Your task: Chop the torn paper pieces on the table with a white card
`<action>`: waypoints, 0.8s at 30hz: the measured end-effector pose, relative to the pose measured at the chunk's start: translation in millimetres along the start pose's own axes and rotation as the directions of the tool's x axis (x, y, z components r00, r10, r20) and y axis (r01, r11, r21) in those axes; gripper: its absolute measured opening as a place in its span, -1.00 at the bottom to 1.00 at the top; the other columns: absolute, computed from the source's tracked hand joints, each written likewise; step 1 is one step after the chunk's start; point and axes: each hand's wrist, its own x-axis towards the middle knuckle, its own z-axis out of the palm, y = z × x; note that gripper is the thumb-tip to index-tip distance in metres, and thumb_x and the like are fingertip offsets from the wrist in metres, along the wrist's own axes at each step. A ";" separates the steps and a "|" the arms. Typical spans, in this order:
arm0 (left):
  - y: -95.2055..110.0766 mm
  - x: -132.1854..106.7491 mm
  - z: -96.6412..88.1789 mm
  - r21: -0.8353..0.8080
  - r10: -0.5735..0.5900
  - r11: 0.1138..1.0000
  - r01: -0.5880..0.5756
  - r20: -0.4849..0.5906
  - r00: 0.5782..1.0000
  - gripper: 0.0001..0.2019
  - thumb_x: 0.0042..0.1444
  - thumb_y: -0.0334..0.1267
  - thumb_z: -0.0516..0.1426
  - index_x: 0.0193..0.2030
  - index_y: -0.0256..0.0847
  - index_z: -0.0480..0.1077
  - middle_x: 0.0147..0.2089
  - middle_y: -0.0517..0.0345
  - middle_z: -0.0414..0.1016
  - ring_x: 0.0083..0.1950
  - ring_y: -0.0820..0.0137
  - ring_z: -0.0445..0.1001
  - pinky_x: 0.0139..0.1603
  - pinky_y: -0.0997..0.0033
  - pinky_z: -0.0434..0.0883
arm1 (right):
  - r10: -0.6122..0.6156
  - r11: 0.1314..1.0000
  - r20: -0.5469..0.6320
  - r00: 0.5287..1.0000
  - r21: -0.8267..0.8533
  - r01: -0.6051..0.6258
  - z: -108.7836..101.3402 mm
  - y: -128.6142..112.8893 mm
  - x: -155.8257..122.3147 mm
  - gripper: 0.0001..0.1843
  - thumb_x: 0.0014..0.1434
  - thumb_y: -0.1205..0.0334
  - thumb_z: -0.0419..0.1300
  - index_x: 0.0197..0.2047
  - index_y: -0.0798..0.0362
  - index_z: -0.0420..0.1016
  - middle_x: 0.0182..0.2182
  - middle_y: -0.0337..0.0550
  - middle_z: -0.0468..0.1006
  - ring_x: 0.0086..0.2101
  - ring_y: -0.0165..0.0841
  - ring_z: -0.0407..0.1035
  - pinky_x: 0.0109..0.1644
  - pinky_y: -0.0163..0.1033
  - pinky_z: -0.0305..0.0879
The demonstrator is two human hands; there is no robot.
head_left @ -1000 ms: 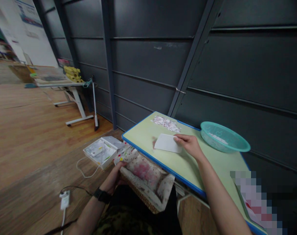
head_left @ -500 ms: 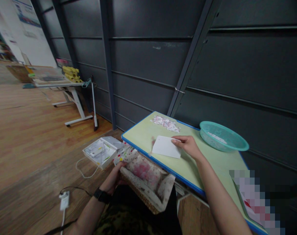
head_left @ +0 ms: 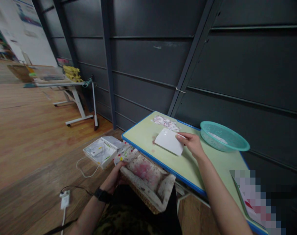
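In our R hand (head_left: 188, 143) we grip a thin, stiff, white card (head_left: 168, 141) by its right end: thumb on the near face, other fingers partly hidden behind. The card tilts above a pale-green tabletop w/ blue edging (head_left: 138, 133); we can't tell if its lower edge touches. A brownish smudge (head_left: 154, 139) shows on the green just left of the card. Behind it, near the far edge, we have a flat pile of white & purplish scraps (head_left: 165, 122).

W/ our L hand (head_left: 117, 171) we grip the left end of a tan woven basket (head_left: 140, 197), thumb up on the rim, most fingers hidden below. It sits tilted over our lap, against the table's near edge, w/ a stained whitish cloth lining (head_left: 150, 169), pinkish mid-way. Dark watch (head_left: 103, 195) on our L wrist.

At the table's far right corner: an oval turquoise plastic basin (head_left: 233, 141) w/ white bits inside. A flat item (head_left: 256, 204) lies on the near right corner, pixelated, so we can't ID it. On the floor to our left: an open white box (head_left: 100, 152) w/ small items & a cord, + a white power strip (head_left: 65, 199) nearer us. Bkgd: dark-grey metal panel wall (head_left: 148, 58).
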 end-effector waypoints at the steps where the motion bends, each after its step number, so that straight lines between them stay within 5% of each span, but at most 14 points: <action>1: 0.0 0.4 -0.3 -0.004 -0.004 1.000 0.004 0.000 1.000 -0.78 -0.06 -0.11 0.14 -0.31 -0.19 0.38 -0.62 0.22 0.49 -0.57 0.31 0.47 -0.51 0.31 0.48 | 0.008 1.000 -0.016 1.000 -0.002 -0.008 -0.9 0.5 0.5 -0.52 -0.17 -0.08 0.33 -0.30 0.16 0.64 -0.43 -0.04 0.60 -0.49 -0.35 0.34 -0.49 -0.29 0.22; 10: -0.1 2.4 0.3 -0.017 -0.024 1.000 0.024 0.014 1.000 -0.77 -0.06 -0.10 0.15 -0.34 -0.21 0.40 -0.62 0.18 0.50 -0.58 0.30 0.48 -0.51 0.29 0.49 | 0.108 0.993 0.239 0.965 0.012 -0.115 -1.0 3.6 -2.7 -0.49 -0.21 -0.08 0.37 -0.29 0.17 0.64 -0.50 -0.06 0.57 -0.53 -0.38 0.31 -0.52 -0.32 0.18; 18: -2.7 5.8 -2.8 0.006 -0.007 1.000 0.007 -0.013 1.000 -0.79 -0.05 -0.11 0.15 -0.32 -0.19 0.38 -0.60 0.21 0.50 -0.56 0.30 0.48 -0.51 0.30 0.49 | 0.070 0.998 -0.128 0.989 0.010 -0.069 -7.2 17.9 9.0 -0.42 -0.19 -0.12 0.32 -0.22 0.19 0.63 -0.37 0.04 0.61 -0.49 -0.32 0.37 -0.52 -0.28 0.22; 24: -1.3 5.1 -1.8 0.029 -0.013 1.000 0.013 -0.009 1.000 -0.79 -0.07 -0.07 0.14 -0.44 -0.18 0.36 -0.64 0.19 0.46 -0.58 0.30 0.45 -0.51 0.29 0.47 | -0.010 0.993 -0.120 0.993 -0.117 -0.004 -3.1 28.0 12.2 -0.48 -0.13 -0.08 0.29 -0.23 0.18 0.64 -0.33 0.04 0.62 -0.37 -0.19 0.44 -0.39 -0.20 0.31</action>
